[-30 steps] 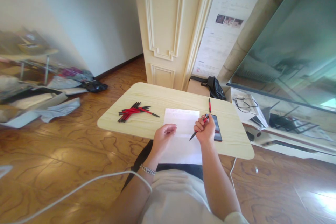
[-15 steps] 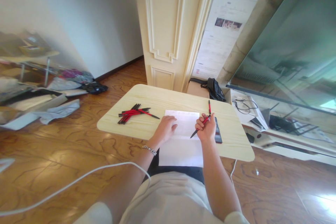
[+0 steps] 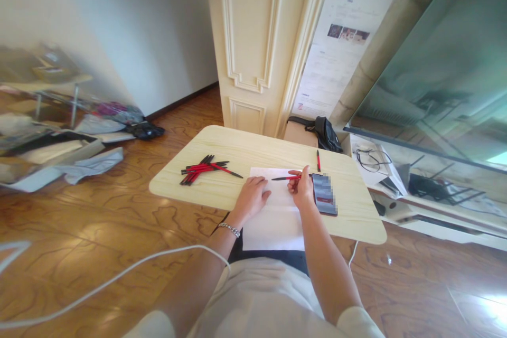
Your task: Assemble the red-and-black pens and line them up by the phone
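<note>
My right hand [image 3: 301, 190] is closed on a red and black pen [image 3: 285, 177], whose dark tip points left above the paper. Flat on the upper left of the white paper sheet [image 3: 273, 229] lies my left hand [image 3: 253, 194], fingers stretched out and holding nothing. The sheet hangs over the table's near edge toward my lap. Just right of my right hand is a phone [image 3: 325, 195], its screen blurred out. A pile of several red and black pens [image 3: 202, 169] lies to the left. One more pen [image 3: 318, 160] rests alone beyond the phone.
The pale wooden table [image 3: 356, 222] has rounded corners. Behind it stand a cream panelled door [image 3: 249, 26] and a black bag [image 3: 327, 134]. A low white cabinet [image 3: 415, 222] is at the right. A white cable [image 3: 158, 251] crosses at the lower left.
My right hand has turned and shifted slightly left, so the pen swung from pointing down-left to nearly level. More of the phone shows. My left hand stays on the paper.
</note>
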### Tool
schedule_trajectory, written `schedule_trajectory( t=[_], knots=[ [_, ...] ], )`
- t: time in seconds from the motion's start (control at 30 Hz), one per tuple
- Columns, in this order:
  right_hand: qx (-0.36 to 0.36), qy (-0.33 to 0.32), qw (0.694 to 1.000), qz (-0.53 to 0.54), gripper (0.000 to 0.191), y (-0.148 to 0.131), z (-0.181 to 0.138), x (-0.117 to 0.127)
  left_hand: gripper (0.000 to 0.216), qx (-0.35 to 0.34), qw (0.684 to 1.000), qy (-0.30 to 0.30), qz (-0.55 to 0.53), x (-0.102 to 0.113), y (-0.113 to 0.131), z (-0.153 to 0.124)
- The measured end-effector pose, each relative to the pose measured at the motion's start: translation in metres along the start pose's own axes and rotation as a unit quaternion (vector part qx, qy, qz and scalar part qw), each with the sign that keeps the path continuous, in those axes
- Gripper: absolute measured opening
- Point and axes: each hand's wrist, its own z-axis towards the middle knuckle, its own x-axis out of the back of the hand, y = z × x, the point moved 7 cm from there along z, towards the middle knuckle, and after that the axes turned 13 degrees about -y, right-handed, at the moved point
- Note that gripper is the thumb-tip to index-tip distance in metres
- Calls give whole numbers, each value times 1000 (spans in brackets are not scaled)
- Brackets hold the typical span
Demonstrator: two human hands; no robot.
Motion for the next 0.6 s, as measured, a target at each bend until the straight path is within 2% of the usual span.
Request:
schedule_trajectory(
  t=[0.07,0.13,0.23,0.3,0.37,0.47,0.6],
  knots=[
    [-23,-46,999,10,54,5,2,-11,30,-2,1000,3,3,1,1,0],
    [-13,-74,997,-15,42,6,4,-18,31,-2,1000,5,5,2,1,0],
    [68,-26,994,-83,33,-1,5,-16,30,-1,1000,5,3,2,1,-1],
    [97,3,989,-110,31,-2,6,-14,30,-1,1000,4,-1,2,1,-1],
    [77,-12,989,-126,26,2,11,-16,30,0,1000,5,-3,2,0,-1],
    [34,-50,983,-172,29,8,18,-22,31,1,1000,6,-5,2,0,-1],
    [74,-26,946,-313,24,1,18,-23,32,0,1000,4,-10,1,-1,-1]
  ],
)
